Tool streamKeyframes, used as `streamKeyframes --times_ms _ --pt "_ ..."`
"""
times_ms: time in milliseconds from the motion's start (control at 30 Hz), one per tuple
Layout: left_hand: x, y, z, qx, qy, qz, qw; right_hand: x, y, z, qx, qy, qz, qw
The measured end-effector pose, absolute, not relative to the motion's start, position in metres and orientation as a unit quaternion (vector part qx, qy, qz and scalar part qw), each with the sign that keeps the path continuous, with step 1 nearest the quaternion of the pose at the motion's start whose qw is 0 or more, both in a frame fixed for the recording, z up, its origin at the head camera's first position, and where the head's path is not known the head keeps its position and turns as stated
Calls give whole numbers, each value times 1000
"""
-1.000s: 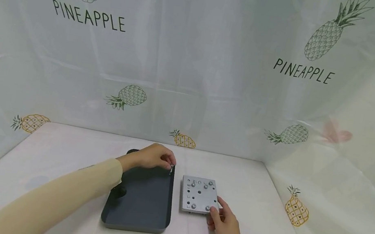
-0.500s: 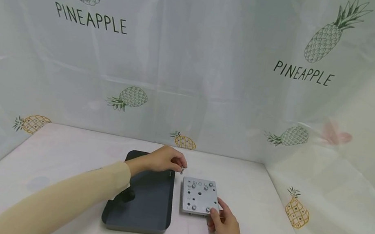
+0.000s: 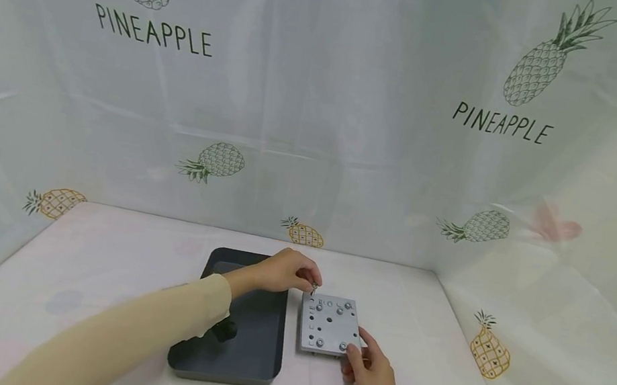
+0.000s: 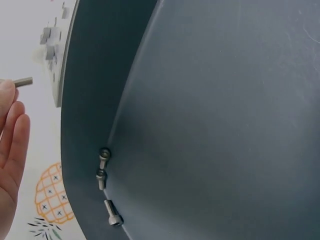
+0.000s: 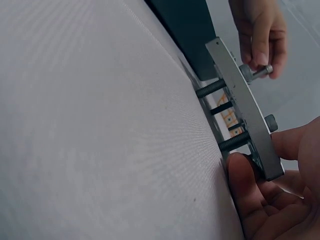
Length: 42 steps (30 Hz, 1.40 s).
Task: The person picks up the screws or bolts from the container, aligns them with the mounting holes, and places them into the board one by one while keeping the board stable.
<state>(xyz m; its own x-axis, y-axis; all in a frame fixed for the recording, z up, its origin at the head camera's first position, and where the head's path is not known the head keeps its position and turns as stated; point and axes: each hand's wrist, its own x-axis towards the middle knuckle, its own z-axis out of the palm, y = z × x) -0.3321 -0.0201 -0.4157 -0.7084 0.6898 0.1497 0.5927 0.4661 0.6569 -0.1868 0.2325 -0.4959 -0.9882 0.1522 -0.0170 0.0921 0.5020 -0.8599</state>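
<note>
Gripped with the right hand (image 3: 371,373) the near right corner of the drilled metal plate (image 3: 337,330) — thumb on the top face, fingers bent underneath. Reached from the near left with the other arm, in a cream sleeve (image 3: 140,321), across the dark grey tray (image 3: 258,347). Noticed a black object (image 3: 224,328) under the cuff, over the tray, too dark to make out. Held the plate near the right side of the tray, apart from its wall, with the flat face upward. Counted on this face five socket-head screws (image 3: 320,343), and saw below it several threaded shanks (image 5: 212,88), pointing down to the white tablecloth (image 3: 437,377). Could not tell their contact with the cloth. Pinched with the left hand (image 3: 289,272) one small metal screw (image 4: 23,82) between thumb and fingertips, at the far left corner of the plate. Could not tell if touching the plate or only just above it. Found inside the tray, along the wall on the plate's side, three loose screws (image 4: 101,179) — two with heads the same way, the third turned opposite. Saw farthest behind a pale hanging sheet (image 3: 324,100) with green pineapple drawings (image 3: 222,160), orange pineapples (image 3: 306,236) lower down, and twice the word PINEAPPLE.
</note>
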Motion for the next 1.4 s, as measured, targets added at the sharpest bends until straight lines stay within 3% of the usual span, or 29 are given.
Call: streamKeyframes --times_ms 367,1400 --pt "-328 -15 -421 380 859 340 47 -186 231 -494 -67 -868 491 34" --pt "-330 -12 -433 380 867 319 55 -186 232 -494 -67 -866 494 35"
